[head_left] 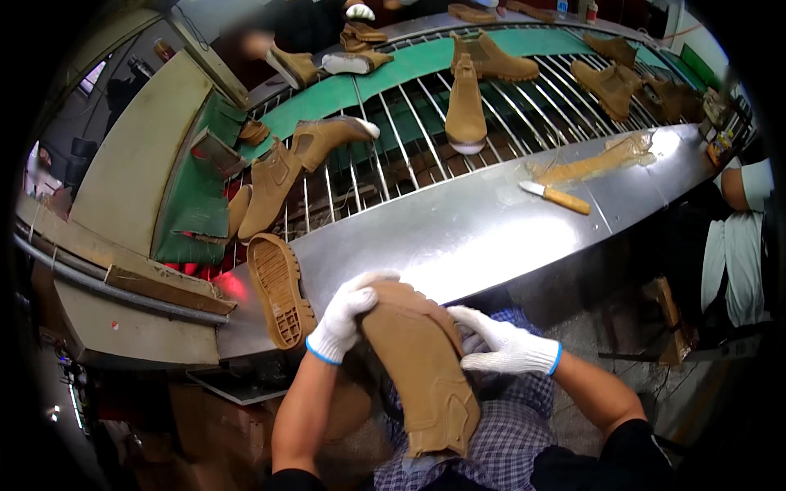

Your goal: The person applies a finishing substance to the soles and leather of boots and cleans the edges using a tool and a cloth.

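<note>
In front of my lap I hold a tan suede ankle boot (417, 368), its toe pointing away from me and its shaft hanging toward me. A brown rubber sole runs along the boot's toe end and right edge. My left hand (348, 315), in a white knit glove, grips the toe end on the left. My right hand (508, 344), gloved likewise, is closed against the sole edge, some fingers hidden behind it. Just left of my left hand, a brown lugged sole (282, 290) lies tread outward at the edge of the metal ledge (458, 254).
A knife with a wooden handle (565, 199) lies on the ledge beside a brown smear. Beyond, a rack of metal rods (393, 139) carries several tan boots. An opening with torn green flaps (192, 213) glows red at left. A co-worker's white sleeve (757, 184) shows at right.
</note>
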The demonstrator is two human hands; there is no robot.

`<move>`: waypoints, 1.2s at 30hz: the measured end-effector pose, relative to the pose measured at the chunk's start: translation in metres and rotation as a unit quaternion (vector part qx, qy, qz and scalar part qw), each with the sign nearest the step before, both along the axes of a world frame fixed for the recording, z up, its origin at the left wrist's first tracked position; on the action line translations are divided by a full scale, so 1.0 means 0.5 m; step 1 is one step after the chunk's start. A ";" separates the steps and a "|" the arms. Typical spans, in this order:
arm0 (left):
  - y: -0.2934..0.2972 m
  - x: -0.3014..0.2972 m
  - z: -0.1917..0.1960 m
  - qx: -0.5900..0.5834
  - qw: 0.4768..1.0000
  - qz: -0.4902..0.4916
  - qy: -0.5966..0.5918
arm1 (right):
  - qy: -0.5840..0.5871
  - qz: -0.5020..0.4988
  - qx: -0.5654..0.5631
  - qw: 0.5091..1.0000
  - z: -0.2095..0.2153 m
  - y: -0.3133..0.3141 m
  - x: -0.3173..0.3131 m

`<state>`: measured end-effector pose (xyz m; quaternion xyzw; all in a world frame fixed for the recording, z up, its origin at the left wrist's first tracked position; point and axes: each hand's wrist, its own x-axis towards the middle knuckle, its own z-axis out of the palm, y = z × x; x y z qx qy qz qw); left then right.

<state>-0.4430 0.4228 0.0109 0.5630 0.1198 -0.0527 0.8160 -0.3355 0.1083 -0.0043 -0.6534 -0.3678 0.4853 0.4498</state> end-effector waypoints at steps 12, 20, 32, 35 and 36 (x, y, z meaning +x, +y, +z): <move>-0.030 0.099 -0.011 -0.066 0.993 -0.033 0.095 | -0.516 -0.185 0.160 0.821 -0.025 0.027 -0.045; -0.024 0.090 0.030 0.019 0.996 -0.063 0.055 | -0.537 -0.214 0.164 0.799 0.030 0.091 0.006; -0.038 0.081 0.030 0.001 0.998 -0.063 0.022 | -0.213 -0.238 0.091 0.943 0.060 0.063 0.010; -0.041 0.080 0.028 0.010 0.997 -0.067 0.029 | -0.148 -0.208 0.143 0.956 0.020 0.083 0.003; -0.039 0.086 0.018 0.009 0.997 -0.066 0.035 | -0.119 -0.178 0.153 0.965 0.014 0.089 0.013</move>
